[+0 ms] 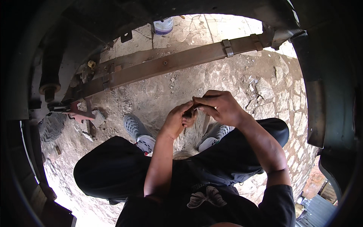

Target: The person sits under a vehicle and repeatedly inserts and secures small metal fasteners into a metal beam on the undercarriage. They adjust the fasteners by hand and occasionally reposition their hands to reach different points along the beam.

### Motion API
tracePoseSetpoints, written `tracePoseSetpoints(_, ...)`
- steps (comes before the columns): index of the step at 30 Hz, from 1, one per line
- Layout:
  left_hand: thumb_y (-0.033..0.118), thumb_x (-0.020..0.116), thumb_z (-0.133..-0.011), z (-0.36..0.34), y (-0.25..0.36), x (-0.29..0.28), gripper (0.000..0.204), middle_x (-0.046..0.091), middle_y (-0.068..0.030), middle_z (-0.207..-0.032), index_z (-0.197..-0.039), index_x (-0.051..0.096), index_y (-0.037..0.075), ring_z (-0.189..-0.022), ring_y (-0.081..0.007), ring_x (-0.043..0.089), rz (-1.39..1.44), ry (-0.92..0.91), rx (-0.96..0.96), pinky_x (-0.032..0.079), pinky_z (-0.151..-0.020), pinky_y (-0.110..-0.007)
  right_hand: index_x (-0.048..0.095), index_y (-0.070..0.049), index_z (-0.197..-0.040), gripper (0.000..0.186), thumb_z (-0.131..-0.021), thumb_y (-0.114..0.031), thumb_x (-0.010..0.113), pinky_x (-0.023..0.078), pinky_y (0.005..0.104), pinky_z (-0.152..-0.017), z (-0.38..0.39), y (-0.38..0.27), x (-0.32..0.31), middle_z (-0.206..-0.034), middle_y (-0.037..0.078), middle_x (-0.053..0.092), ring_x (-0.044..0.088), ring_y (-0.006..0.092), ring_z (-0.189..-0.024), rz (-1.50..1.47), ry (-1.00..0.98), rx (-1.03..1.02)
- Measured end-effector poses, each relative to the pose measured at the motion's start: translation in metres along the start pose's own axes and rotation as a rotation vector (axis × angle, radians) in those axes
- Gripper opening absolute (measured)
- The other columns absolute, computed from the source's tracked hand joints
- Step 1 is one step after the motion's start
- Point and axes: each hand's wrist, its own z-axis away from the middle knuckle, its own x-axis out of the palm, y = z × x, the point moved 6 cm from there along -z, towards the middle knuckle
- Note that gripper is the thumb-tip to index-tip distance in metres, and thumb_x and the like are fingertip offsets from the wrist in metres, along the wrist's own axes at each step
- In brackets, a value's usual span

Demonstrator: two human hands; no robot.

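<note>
In the middle of the view my left hand point(178, 118) and my right hand point(222, 107) meet in front of me, above the ground between my shoes. The left fingers are curled round a small dark piece that is mostly hidden, so its kind cannot be made out. My right thumb and forefinger pinch at the same spot, touching the left fingertips. A rusty brown leaf spring point(151, 72) with metal clamps runs across the view beyond both hands, apart from them.
A dark vehicle body arches overhead, with a green-black panel point(334, 113) at the right. At the left, a reddish metal stand point(81, 115) is under the spring's end, near a ribbed grey piece point(52, 126). A white and purple bucket point(163, 26) stands beyond. Rubble and stones point(264, 89) lie on the ground.
</note>
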Motion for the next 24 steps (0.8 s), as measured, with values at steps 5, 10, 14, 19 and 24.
tracePoseSetpoints(5,0.020,0.085,-0.089,0.011,0.047,-0.003,0.026,0.067,-0.0013,-0.086,-0.101,0.072,0.001,-0.075,-0.0104,0.060,-0.599,0.276,0.500,0.048,-0.071,-0.027,0.072,-0.003,-0.128,0.030,-0.100,-0.013,0.071,0.060,0.0309,-0.069,0.013,0.015,0.012,-0.097,0.013,0.075,0.075,0.0158,-0.075,-0.455,0.010,0.428)
tracePoseSetpoints(10,-0.002,0.084,-0.085,0.011,0.036,-0.010,0.034,0.071,-0.0057,-0.100,-0.116,0.070,-0.002,-0.095,-0.0130,0.070,-0.441,0.240,0.481,0.055,-0.084,-0.026,0.071,-0.003,-0.131,0.031,-0.103,-0.015,0.069,0.062,0.0315,-0.072,0.012,0.011,0.012,-0.103,0.014,0.076,0.076,0.0160,-0.083,-0.558,0.014,0.463)
tracePoseSetpoints(14,0.002,0.081,-0.089,0.010,0.038,0.001,0.040,0.074,-0.0092,-0.102,-0.126,0.068,-0.007,-0.095,-0.0148,0.071,-0.202,0.295,0.530,0.056,-0.086,-0.029,0.071,-0.005,-0.130,0.030,-0.102,-0.015,0.068,0.063,0.0344,-0.072,0.008,0.009,0.010,-0.102,0.016,0.076,0.078,0.0222,-0.085,-0.417,0.107,0.305)
tracePoseSetpoints(19,0.002,0.079,-0.092,0.005,0.018,0.000,0.030,0.077,-0.0118,-0.100,-0.119,0.073,-0.008,-0.088,-0.0149,0.070,-0.125,0.406,0.488,0.055,-0.081,-0.028,0.071,-0.006,-0.130,0.028,-0.103,-0.015,0.066,0.063,0.0342,-0.071,0.019,0.005,0.011,-0.100,0.015,0.076,0.079,0.0227,-0.088,-0.403,0.084,0.400)
tracePoseSetpoints(24,0.004,0.079,-0.093,0.005,0.010,0.002,0.018,0.076,-0.0110,-0.091,-0.105,0.076,-0.009,-0.083,-0.0135,0.068,-0.084,0.456,0.574,0.052,-0.075,-0.028,0.073,-0.007,-0.127,0.029,-0.100,-0.017,0.071,0.061,0.0332,-0.072,0.019,0.004,0.013,-0.097,0.014,0.076,0.079,0.0241,-0.087,-0.377,0.123,0.350)
